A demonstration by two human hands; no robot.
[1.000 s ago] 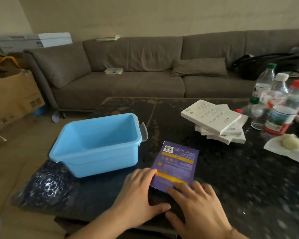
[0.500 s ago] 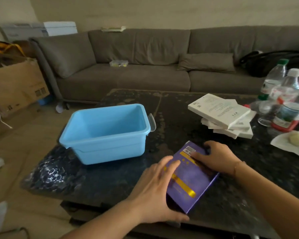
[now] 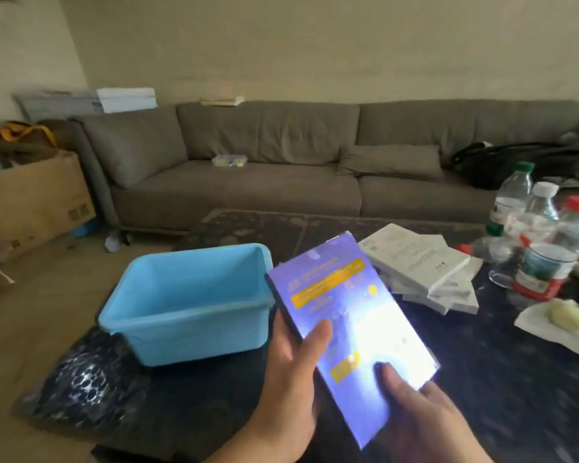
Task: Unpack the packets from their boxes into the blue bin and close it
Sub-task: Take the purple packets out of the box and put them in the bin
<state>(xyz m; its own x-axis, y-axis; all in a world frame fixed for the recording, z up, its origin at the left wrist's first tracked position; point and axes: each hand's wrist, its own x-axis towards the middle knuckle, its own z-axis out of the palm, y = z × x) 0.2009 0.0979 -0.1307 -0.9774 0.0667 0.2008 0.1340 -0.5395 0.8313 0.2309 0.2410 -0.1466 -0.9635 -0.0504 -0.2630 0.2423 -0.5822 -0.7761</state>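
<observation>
Print on purple box (image 3: 345,315), held by both hands, blurs unreadably.

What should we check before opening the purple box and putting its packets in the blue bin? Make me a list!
1. Purple box held by both hands: ok. The left hand grips its left edge and the right hand its near end, lifted off the table.
2. Blue bin open: ok, no lid on it.
3. Room in the bin: ok, what shows of the inside looks empty.
4. Box flap open: cannot tell, glare and blur hide its ends.
5. Bin lid ready for closing: cannot tell, none in view.
6. More boxes waiting: ok, a white stack sits on the table to the right.
</observation>
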